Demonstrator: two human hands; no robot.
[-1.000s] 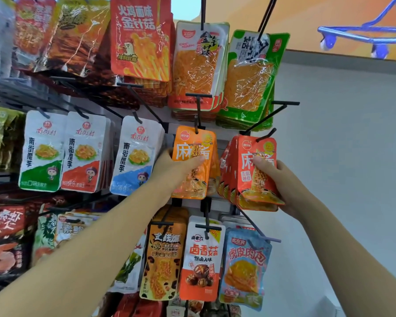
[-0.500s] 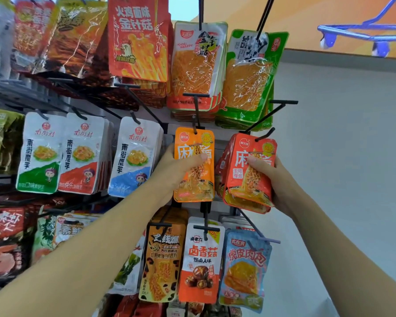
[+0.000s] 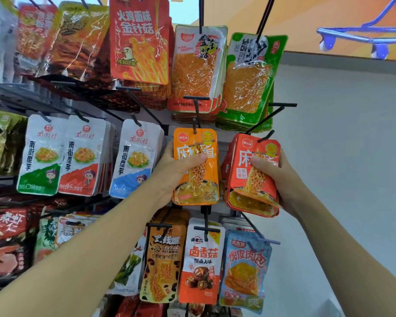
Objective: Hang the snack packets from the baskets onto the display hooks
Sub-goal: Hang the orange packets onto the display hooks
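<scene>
Well, nearest to me are my two bare forearms, reaching up to the rack. My left hand (image 3: 176, 170) pinches the orange packets (image 3: 196, 184), thumb flat across the front and fingers tucked behind. My right hand (image 3: 281, 179) grips the red packets (image 3: 245, 179), a small stack, with the thumb on the face and the fingers curled round the right edge and back. Both bundles sit in the middle row, side by side but apart. The orange ones hang on the centre hook (image 3: 195, 115), and the tops of the red ones are at the tip of the right hook (image 3: 266, 135). Whether every red hole is threaded, I cannot tell.

These pouches look light, thin and soft, with a glossy film that I judge slippery. The bottom of the red stack is already splaying. I would hold high, close to the hang holes, and squeeze the stack flat so the holes line up.

My thumbs cover part of the big lettering; 麻 is clear on both colours. To the left, the white packets (image 3: 82, 154) read 南街村 and 南街魔芋. Below hang a 卤香菇 packet (image 3: 202, 259) and a 虎皮肉包 packet (image 3: 246, 266). Above, the tall red pouch (image 3: 138, 42) says 火鸡面味 金针菇. Farthest off are a grey wall (image 3: 352, 156) and a blue trolley drawing (image 3: 364, 37) on an orange band.
</scene>
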